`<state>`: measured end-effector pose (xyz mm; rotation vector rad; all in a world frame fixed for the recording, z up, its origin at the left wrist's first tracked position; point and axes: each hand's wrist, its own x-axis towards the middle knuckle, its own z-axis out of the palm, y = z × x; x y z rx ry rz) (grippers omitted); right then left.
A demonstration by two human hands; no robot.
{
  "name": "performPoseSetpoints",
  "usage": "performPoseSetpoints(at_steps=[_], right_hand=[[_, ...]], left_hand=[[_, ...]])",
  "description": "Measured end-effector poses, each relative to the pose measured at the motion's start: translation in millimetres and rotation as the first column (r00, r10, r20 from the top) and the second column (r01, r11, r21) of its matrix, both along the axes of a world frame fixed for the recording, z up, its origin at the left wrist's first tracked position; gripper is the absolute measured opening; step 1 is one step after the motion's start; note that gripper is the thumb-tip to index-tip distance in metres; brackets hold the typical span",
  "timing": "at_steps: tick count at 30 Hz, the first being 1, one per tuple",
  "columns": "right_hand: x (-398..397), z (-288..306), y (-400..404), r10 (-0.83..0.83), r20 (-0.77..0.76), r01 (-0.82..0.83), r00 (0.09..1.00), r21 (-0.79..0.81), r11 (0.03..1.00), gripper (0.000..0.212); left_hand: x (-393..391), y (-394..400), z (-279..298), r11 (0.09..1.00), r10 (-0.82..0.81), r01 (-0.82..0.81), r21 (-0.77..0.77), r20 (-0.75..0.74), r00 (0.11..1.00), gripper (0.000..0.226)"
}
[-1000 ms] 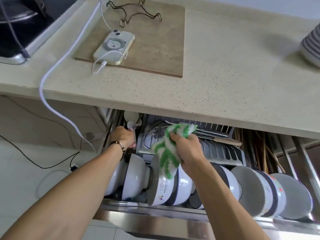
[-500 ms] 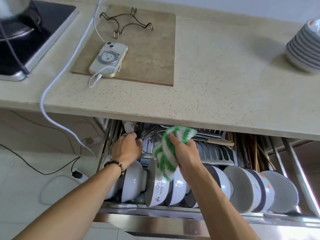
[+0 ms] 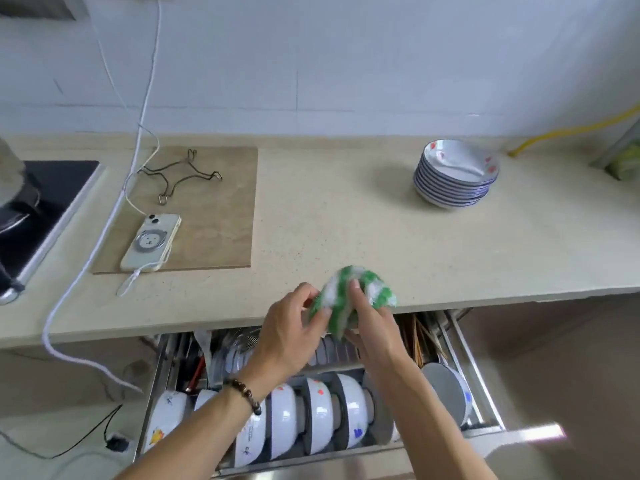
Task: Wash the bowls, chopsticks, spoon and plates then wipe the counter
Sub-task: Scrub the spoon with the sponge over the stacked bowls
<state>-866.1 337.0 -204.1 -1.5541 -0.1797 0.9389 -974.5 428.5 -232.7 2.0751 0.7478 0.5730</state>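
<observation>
both hands [image 3: 294, 336] [image 3: 372, 329] grip a green-white cloth [image 3: 349, 299] above the open dish drawer [image 3: 485, 393].

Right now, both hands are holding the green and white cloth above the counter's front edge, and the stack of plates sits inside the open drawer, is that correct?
Not quite. The head view shows the stack of plates on the counter at back right, not in the open drawer, which holds bowls. The left hand and right hand do hold the green and white cloth there.

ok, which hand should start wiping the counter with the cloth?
Right, probably. Both hands grip the cloth, but the right hand lies nearer the bare counter; the left hand could release.
</observation>
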Motion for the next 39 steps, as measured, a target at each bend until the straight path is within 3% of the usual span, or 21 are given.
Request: performPoseSetpoints(at_steps=[2,5,7,10,13,16,21,23,27,29,32,35,39], right_hand=[[34,15,-21,-0.016,0.065,0.017,0.998,-0.017,1.000,0.028],[93,31,-55,-0.093,0.107,0.106,0.990,-0.121,0.987,0.063],[130,43,-70,-0.079,0.231,0.114,0.970,-0.139,0.984,0.070],[190,71,-92,0.180,0.457,-0.146,0.871,-0.109,0.983,0.064],[234,92,-97,0.522,0.522,-0.463,0.675,-0.252,0.850,0.071],[268,99,-98,0.576,0.590,-0.452,0.566,-0.362,0.815,0.037],[340,98,-100,0.435,0.592,-0.318,0.678,-0.297,0.900,0.015],[366,98,-95,0.458,0.590,-0.315,0.666,-0.334,0.888,0.007],[408,92,-82,0.488,0.612,-0.315,0.622,-0.374,0.872,0.019],[430,86,-77,0.475,0.624,-0.261,0.620,-0.407,0.875,0.006],[473,78,-73,0.389,0.649,-0.104,0.655,-0.432,0.896,0.025],[517,68,-70,0.333,0.661,-0.025,0.673,-0.429,0.903,0.037],[562,52,-61,0.287,0.685,-0.020,0.670,-0.369,0.929,0.043]], left_hand=[[32,-4,26,0.997,-0.045,0.043,-0.065,-0.030,0.999,0.011],[85,-11,59,0.994,-0.092,0.085,-0.072,-0.100,0.991,0.013],[118,-15,78,0.982,-0.181,0.169,-0.081,-0.172,0.968,0.012],[175,-30,105,0.940,-0.337,0.308,-0.147,-0.260,0.905,0.009],[223,-44,125,0.919,-0.394,0.378,-0.110,-0.242,0.887,0.010],[257,-45,129,0.935,-0.355,0.344,-0.089,-0.207,0.912,0.018],[308,-27,118,0.918,-0.365,0.397,0.009,-0.374,0.852,0.027],[337,-21,113,0.914,-0.380,0.406,0.008,-0.341,0.860,0.026],[399,-12,110,0.898,-0.439,0.426,-0.107,-0.220,0.871,0.013],[428,-7,106,0.916,-0.401,0.384,-0.119,-0.190,0.896,0.008],[469,5,98,0.958,-0.240,0.211,-0.193,-0.145,0.960,0.009],[514,18,83,0.991,-0.070,0.034,-0.132,-0.277,0.958,0.011],[563,21,61,0.974,0.203,-0.225,0.010,-0.470,0.859,0.027]])
